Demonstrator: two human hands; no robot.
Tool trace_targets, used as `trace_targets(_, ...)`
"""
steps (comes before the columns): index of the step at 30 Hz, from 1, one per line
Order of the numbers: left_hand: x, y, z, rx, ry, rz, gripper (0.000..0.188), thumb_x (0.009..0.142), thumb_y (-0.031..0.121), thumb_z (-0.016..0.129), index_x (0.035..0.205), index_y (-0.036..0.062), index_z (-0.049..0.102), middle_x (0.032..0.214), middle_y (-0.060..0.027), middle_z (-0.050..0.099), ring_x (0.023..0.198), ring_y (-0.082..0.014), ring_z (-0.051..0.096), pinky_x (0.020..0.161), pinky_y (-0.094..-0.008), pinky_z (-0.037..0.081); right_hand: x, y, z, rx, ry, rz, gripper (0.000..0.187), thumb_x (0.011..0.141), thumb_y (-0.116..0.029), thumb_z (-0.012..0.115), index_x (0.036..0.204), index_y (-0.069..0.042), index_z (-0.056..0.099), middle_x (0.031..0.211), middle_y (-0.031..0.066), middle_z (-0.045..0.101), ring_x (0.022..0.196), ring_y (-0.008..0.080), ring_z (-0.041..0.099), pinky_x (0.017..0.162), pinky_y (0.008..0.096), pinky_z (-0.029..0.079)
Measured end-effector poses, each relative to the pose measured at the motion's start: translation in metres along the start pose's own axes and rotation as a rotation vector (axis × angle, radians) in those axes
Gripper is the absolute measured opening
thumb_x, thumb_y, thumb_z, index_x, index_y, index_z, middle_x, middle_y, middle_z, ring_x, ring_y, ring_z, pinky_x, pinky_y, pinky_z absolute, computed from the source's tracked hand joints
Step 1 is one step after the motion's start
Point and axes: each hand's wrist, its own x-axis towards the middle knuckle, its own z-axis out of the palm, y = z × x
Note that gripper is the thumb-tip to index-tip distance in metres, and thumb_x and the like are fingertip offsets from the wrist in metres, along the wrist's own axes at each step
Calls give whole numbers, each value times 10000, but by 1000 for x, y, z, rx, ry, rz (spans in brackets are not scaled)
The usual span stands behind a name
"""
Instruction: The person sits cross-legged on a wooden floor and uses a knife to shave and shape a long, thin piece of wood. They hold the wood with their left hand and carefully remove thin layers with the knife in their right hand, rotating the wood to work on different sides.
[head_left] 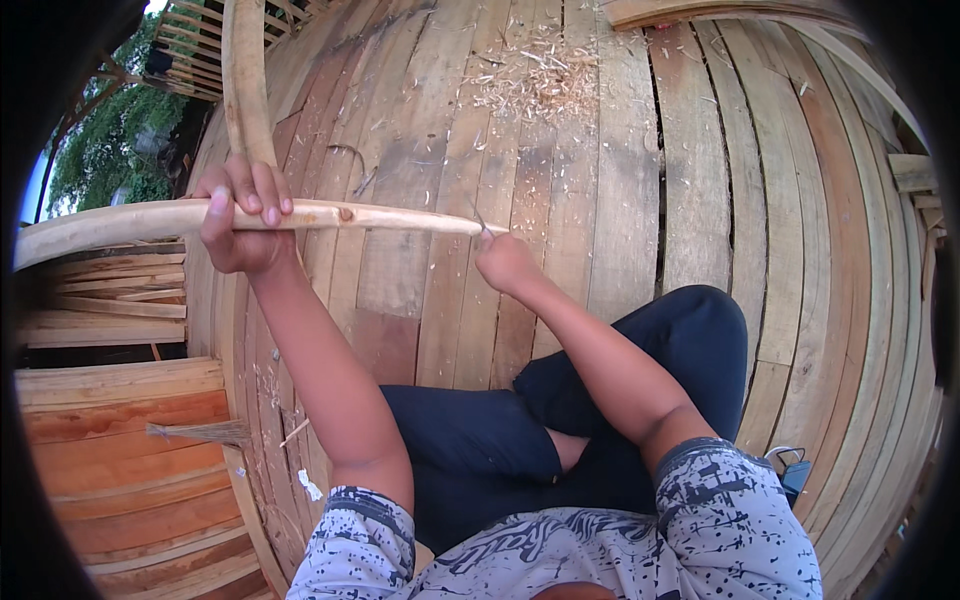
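Note:
A long, pale, peeled wooden pole [390,217] runs from the left rim towards the middle and thins at its right end. My left hand [245,215] is wrapped around it, thumb on the near side and fingers over the top. At the thin end, my right hand [507,263] is closed in a fist on what looks like a small knife [477,212]. Only its thin, dark blade shows, crossing the pole beside the fist; the handle is hidden. A knot shows on the pole between my two hands.
I sit cross-legged on a plank floor [630,190]. Wood shavings [535,85] lie heaped ahead. An upright wooden post [247,80] stands just beyond my left hand. Left are board steps [120,440] and a bundle of thin twigs [200,431]; a phone-like object [795,477] lies at my right.

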Motion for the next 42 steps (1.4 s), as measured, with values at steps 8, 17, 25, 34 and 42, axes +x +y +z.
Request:
trace_targets(8,5,-2,-5,-26,-69,-3,190,865,180,559,727,92,462,652,-51,491,478,-133,462,487,-279,448,-21,-22,3,84,-3,-110,593,1040,-361,339,828,100,646,820,344,638,865,483,635,816,533,484)
trace_targets(17,1,4,-13,16,-32,5,211,872,198,552,710,95,464,646,-41,489,476,-128,464,496,-274,445,-11,-22,20,38,86,-282,591,1037,-363,336,805,89,638,774,322,633,807,483,634,799,532,493)
trace_targets(25,-4,5,-19,221,305,60,231,867,194,550,669,107,469,613,-38,462,483,-133,456,485,-298,434,-11,-29,12,122,33,-174,549,1032,-335,370,802,94,625,728,318,616,740,496,620,749,555,480)
trace_targets(34,-16,11,14,447,648,137,193,827,170,610,728,44,503,608,-59,474,496,-164,490,494,-326,467,-15,-30,14,47,15,-219,553,1029,-362,367,859,94,630,863,351,631,876,506,618,820,551,463)
trace_targets(42,-21,14,28,500,878,122,201,807,170,664,787,34,517,688,-74,500,548,-173,495,539,-339,468,-5,-24,18,160,-37,-145,537,1029,-335,388,849,113,623,844,350,631,877,487,636,814,527,482)
